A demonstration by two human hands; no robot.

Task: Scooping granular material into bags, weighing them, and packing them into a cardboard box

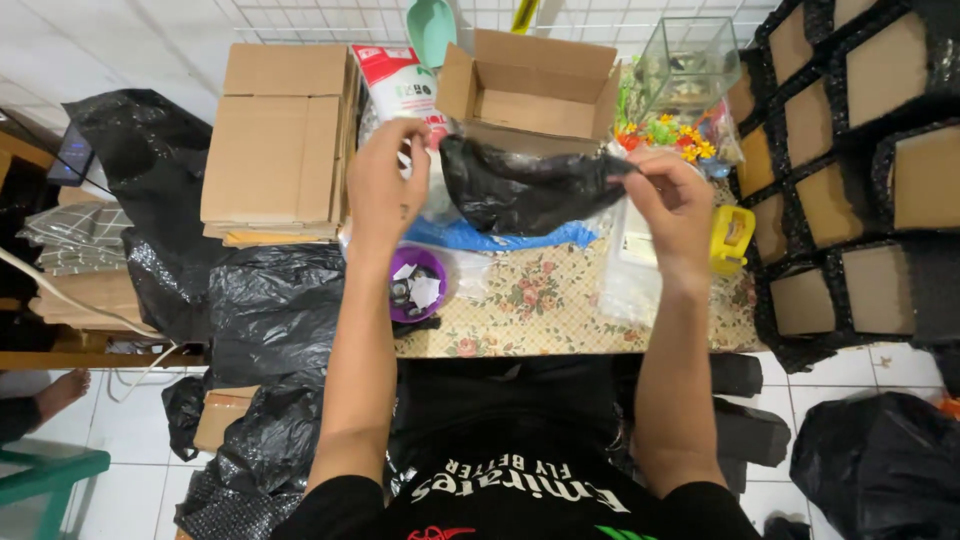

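Both hands held a black bag (525, 188) stretched above the floral table (560, 310), just in front of the open box (535, 95). The left hand (385, 185) was closed, pinching the bag's upper left corner, and the right hand (672, 205) pinched its right end, so the bag's long axis ran left to right between the two grips. The bag's bulk sagged nearer the left hand, with the purple tub (418, 283) on the table just below that wrist.
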